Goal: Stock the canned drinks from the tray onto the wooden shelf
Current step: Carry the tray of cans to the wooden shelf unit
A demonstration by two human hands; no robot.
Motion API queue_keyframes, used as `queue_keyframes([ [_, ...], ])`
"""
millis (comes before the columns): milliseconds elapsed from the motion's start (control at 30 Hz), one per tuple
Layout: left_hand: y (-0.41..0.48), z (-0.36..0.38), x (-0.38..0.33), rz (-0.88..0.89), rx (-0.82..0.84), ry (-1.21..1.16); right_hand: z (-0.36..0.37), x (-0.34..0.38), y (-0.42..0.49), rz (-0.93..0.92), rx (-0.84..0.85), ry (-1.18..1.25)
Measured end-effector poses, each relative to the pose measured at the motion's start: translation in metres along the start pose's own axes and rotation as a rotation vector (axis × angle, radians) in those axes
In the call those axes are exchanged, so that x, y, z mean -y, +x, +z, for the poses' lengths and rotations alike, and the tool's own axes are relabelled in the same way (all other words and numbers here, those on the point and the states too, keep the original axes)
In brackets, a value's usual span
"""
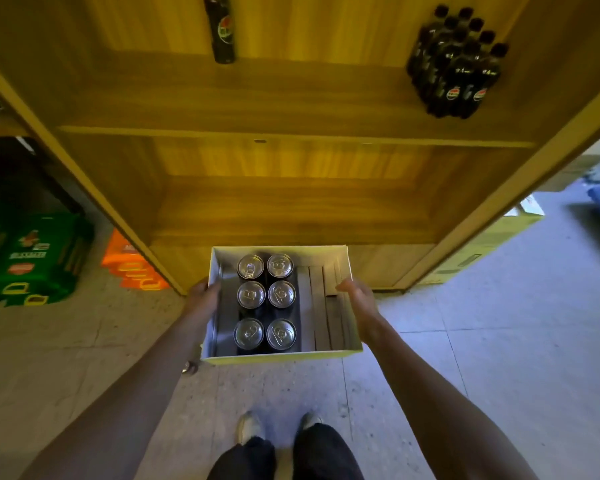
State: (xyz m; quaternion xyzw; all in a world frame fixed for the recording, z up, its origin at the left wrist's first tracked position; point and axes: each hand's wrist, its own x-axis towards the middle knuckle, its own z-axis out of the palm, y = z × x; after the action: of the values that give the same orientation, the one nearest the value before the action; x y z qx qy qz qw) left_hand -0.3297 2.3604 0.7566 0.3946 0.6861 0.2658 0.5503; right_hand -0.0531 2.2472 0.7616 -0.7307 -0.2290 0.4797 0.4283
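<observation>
Head view: the left hand (203,296) and right hand (356,296) each clasp a side wall of the tray (281,357), carrying it between them. Six cans (251,294) stand upright inside, nearer the left grip. The wooden shelf (291,209) lies just beyond both hands. Stocking seems not yet begun. The next move calls for freeing one hand, probably by resting the tray somewhere.

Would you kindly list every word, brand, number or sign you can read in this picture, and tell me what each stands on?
No words or numbers are legible.
Single dark bottle: round logo, no readable name.
Pack of dark bottles: round logos, lettering too small.
Green crate: labels blurred.
Orange crate: print blurred.
Cans in the tray: lid marks unreadable.
Yellow carton: print blurred.
</observation>
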Motion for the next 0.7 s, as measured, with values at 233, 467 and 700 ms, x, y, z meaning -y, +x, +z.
queue_keyframes([
  [233, 0.06, 0.046, 0.043, -0.029, 0.041, 0.078, -0.001, -0.061, 0.059, 0.036, -0.047, 0.015],
  [467, 0.159, 0.106, 0.167, -0.03, 0.057, 0.134, 0.016, -0.192, 0.152, 0.075, -0.074, 0.014],
  [700, 0.284, 0.17, 0.33, -0.068, 0.046, 0.13, 0.048, -0.361, 0.268, 0.134, -0.082, 0.013],
])
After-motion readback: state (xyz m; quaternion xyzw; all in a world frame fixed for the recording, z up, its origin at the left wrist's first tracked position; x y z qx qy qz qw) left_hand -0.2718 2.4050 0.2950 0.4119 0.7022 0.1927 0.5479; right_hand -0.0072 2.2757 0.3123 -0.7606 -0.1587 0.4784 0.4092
